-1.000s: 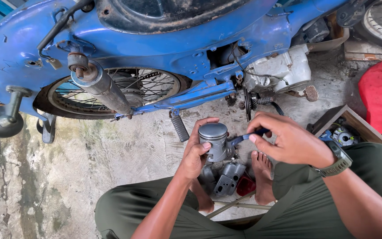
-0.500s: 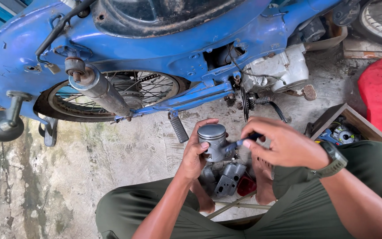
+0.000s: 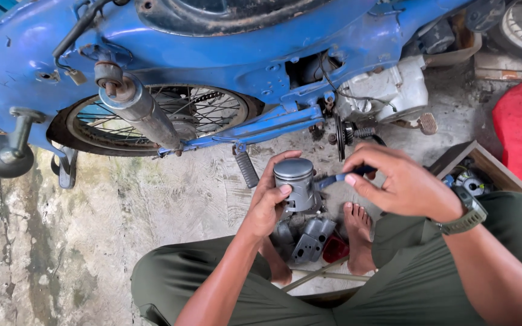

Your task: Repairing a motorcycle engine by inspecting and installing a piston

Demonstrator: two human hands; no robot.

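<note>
Down by the blue motorbike [image 3: 212,54], left hand [image 3: 270,205] grips one dull grey piston [image 3: 294,181]; right hand [image 3: 397,181] pinches one blue-handled tool [image 3: 333,179].

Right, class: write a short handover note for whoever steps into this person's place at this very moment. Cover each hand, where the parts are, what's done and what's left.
Left hand: wrapped around the grey metal cylindrical piston, steadying it.
Right hand: holding a slim blue-handled tool, tip against the piston's side.
The piston stands on a grey engine part on the concrete floor, between bare feet, in front of the blue motorbike.
Done: piston is out in the open, gripped.
Left: the tool work at the piston's side looks unfinished.
</note>
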